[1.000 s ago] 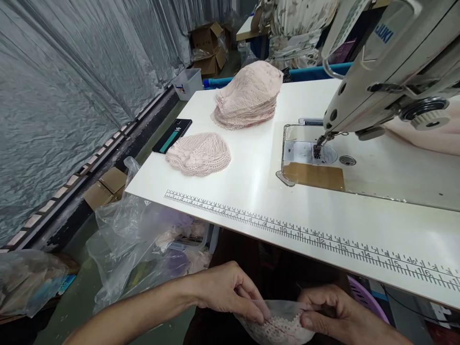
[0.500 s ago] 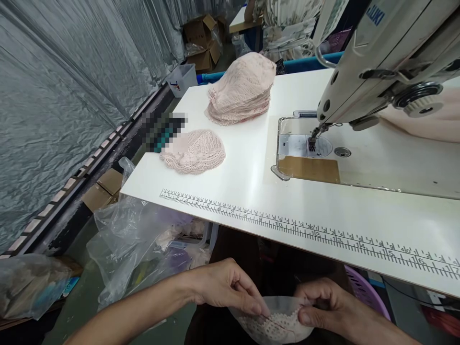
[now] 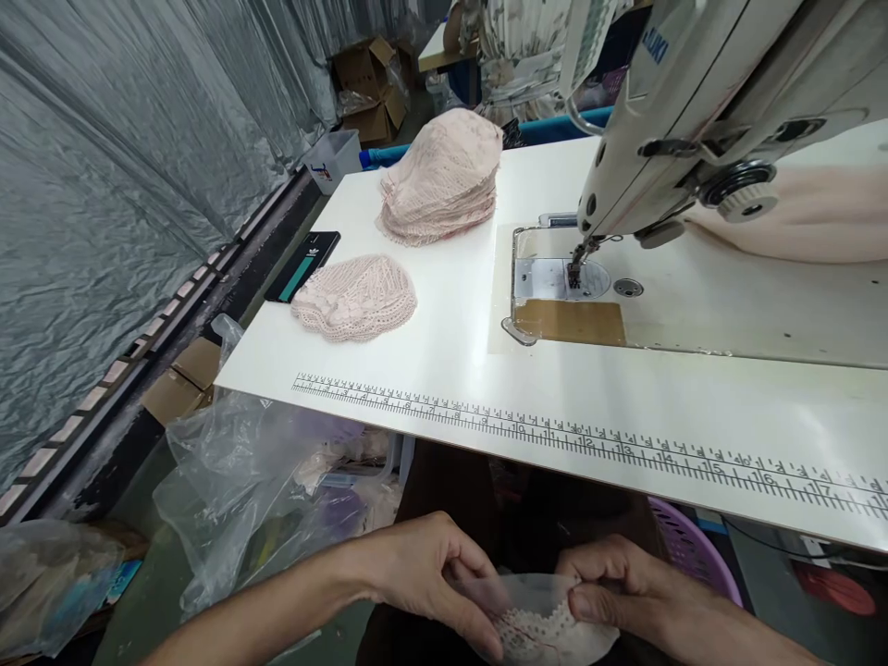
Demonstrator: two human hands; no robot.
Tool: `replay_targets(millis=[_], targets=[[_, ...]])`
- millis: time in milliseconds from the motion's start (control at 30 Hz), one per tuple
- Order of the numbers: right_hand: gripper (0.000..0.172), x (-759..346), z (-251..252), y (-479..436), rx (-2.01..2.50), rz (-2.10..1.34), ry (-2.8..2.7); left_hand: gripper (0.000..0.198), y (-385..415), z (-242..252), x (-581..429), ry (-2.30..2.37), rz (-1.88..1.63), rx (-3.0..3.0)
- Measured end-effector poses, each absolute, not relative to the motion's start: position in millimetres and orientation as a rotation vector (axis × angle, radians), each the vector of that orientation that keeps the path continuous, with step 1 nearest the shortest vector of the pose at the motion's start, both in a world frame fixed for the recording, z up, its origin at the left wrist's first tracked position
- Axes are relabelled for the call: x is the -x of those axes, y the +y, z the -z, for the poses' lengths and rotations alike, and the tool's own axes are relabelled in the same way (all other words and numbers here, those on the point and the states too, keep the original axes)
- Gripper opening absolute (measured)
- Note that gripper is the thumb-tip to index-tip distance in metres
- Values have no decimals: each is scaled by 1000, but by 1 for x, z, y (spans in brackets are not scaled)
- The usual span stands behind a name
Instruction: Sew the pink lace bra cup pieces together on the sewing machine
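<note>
So the sewing machine (image 3: pixel 700 102) takes up the right side of the surface (image 3: pixel 444 356), with a length of fabric (image 3: pixel 797 217) lying on the right, past the needle. Left of the needle, toward the back, there's a stack of lace pieces (image 3: pixel 444 180). A single lace piece (image 3: pixel 353 298) sits in front of that and a bit left, right beside a flat phone-like thing (image 3: pixel 303 268) at the left edge. Printed ruler (image 3: pixel 548 435) runs along the front edge. Below that edge, the held lace piece (image 3: pixel 548 638) is between the left-hand grip (image 3: pixel 444 573) and right-hand grip (image 3: pixel 617 583). Basket (image 3: pixel 694 550) is under the surface to the right, plastic bag (image 3: pixel 228 472) down left. Cardboard boxes (image 3: pixel 367 88) are behind, on the floor.
</note>
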State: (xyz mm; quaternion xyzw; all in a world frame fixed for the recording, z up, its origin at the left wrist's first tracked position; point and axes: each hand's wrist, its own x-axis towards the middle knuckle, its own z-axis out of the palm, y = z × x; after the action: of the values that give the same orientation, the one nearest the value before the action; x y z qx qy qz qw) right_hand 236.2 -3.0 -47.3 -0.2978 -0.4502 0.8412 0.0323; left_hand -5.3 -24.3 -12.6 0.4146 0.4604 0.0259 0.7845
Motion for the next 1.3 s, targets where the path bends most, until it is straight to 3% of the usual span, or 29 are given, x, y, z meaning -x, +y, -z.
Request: replay_targets(millis=[233,633,1300], targets=[[34,-243,44,-1,852,-2573,-1413,30,-24,9,-1,998,-80,-960],[28,-240,51,-2,830,-2594,-1479,48,-22,6,7,948,-48,-837],[31,-238,53,-2,848,-2493,-1516,51,-23,4,10,944,-61,-911]])
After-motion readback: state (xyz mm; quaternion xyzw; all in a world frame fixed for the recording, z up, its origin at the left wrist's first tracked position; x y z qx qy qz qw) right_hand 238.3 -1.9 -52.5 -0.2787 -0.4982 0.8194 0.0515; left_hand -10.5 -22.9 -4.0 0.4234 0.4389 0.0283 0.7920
